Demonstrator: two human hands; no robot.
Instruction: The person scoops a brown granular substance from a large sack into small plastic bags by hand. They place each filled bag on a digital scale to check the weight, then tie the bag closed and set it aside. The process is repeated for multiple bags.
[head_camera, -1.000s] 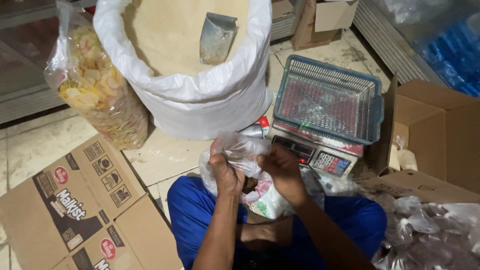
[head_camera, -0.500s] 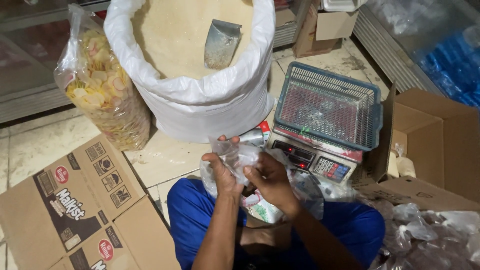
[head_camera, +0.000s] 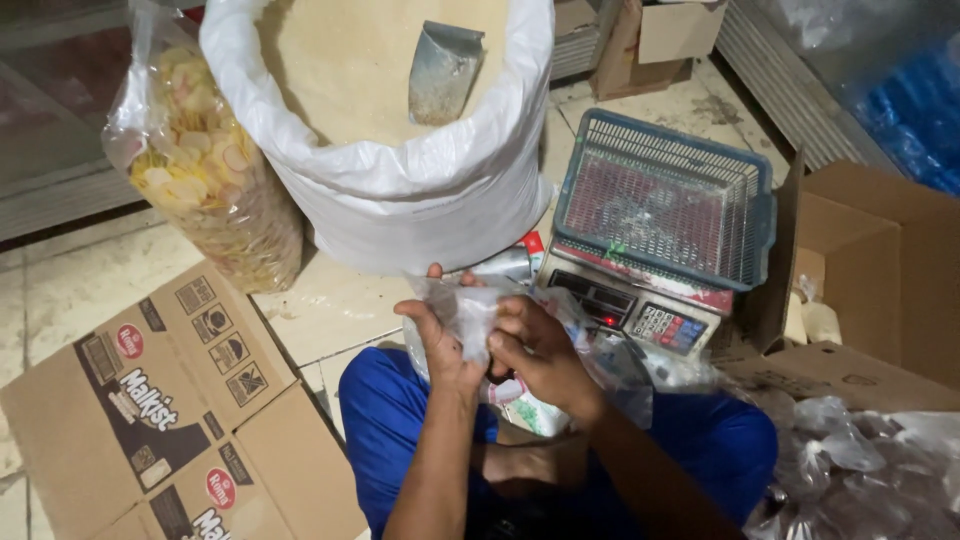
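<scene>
left hand (head_camera: 445, 345): center frame, fingers curled round a clear plastic bag (head_camera: 470, 310), gripping it
right hand (head_camera: 540, 350): just right of it, pinching same bag
bag: btwn both hands, above blue-clad lap
top center: white sack (head_camera: 420, 200) of pale grain w/ metal scoop (head_camera: 440, 70)
right: blue basket (head_camera: 665, 200) on digital scale (head_camera: 630, 305)
upper left: bag of crackers (head_camera: 210, 190)
lower left: flat cardboard box (head_camera: 160, 410)

Dim overhead light, dark shadowed corners, soft grainy focus, slight glare
</scene>
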